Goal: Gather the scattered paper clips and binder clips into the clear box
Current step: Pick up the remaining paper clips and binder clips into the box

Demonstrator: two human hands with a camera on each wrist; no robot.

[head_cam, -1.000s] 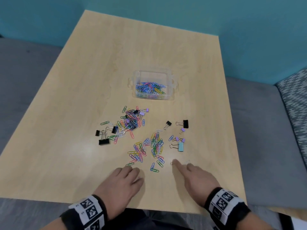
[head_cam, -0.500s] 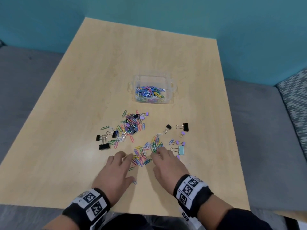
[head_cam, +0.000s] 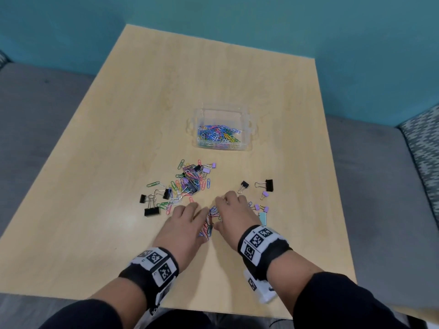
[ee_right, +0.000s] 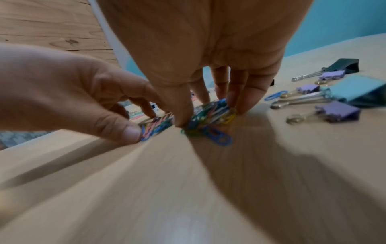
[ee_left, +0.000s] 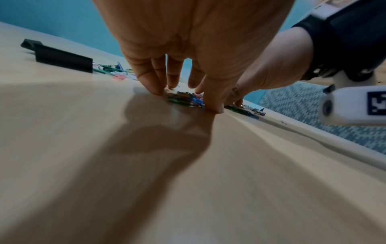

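Paper clips [head_cam: 210, 222] heap, mostly hidden | both hands pinching it: left [head_cam: 182, 230], right [head_cam: 234, 216]

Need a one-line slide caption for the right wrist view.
Right hand and left hand bunch coloured paper clips on the light wooden table, beside purple binder clips.

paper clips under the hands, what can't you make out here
- Head view: most of the paper clip pile is hidden by the left hand and right hand.
- Wrist views: clips blurred, uncountable.
- Clear box: clips too small to count.
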